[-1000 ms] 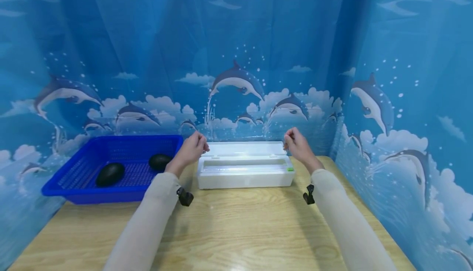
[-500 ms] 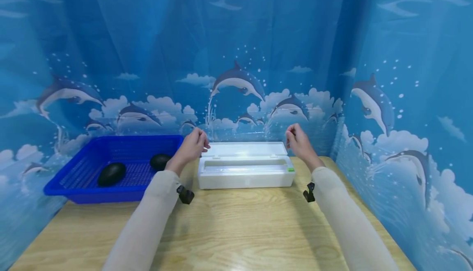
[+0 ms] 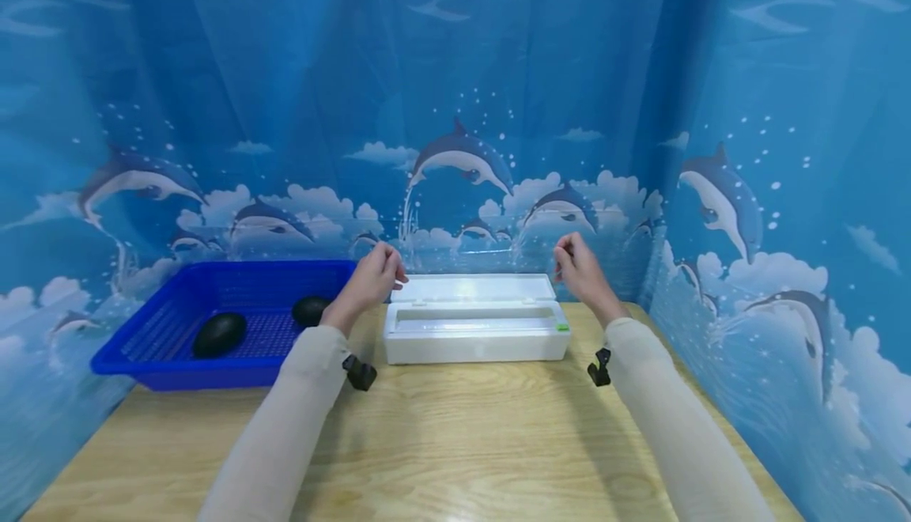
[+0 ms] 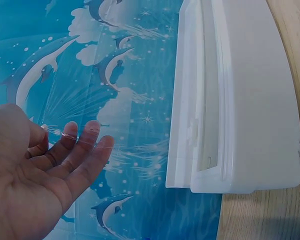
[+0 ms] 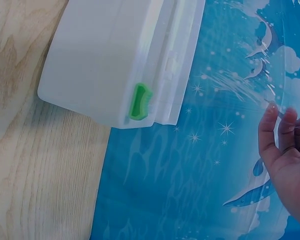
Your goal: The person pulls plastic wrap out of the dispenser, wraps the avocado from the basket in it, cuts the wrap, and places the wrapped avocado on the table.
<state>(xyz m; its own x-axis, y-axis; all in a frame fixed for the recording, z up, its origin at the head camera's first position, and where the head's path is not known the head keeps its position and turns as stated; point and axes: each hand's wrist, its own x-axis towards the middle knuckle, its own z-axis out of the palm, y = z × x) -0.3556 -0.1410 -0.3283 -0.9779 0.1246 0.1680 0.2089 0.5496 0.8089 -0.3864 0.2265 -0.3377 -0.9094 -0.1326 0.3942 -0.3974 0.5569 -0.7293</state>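
A white plastic-wrap dispenser box (image 3: pixel 478 346) with a green slide cutter (image 5: pixel 140 102) stands on the table, its lid (image 3: pixel 473 288) folded back. Beyond its left end, my left hand (image 3: pixel 372 277) pinches clear plastic wrap (image 4: pixel 65 134) between thumb and index finger, the other fingers loosely bent. Off the box's right end, my right hand (image 3: pixel 580 270) is raised level with it, fingers curled at the wrap's other side; its thumb is mostly cut off in the right wrist view. Between the hands the transparent film shows only as faint creases and glints.
To the left, a blue plastic basket (image 3: pixel 114 360) holds two dark green oval objects (image 3: pixel 219 334), one partly behind my left wrist. The wooden table (image 3: pixel 463 435) extends in front of the box. A dolphin-print curtain (image 3: pixel 455 71) hangs close behind and to the right.
Both hands have risen slightly and moved a little farther from the box, with the wrap between them. The box and basket have stayed in place; the head view has shifted slightly.
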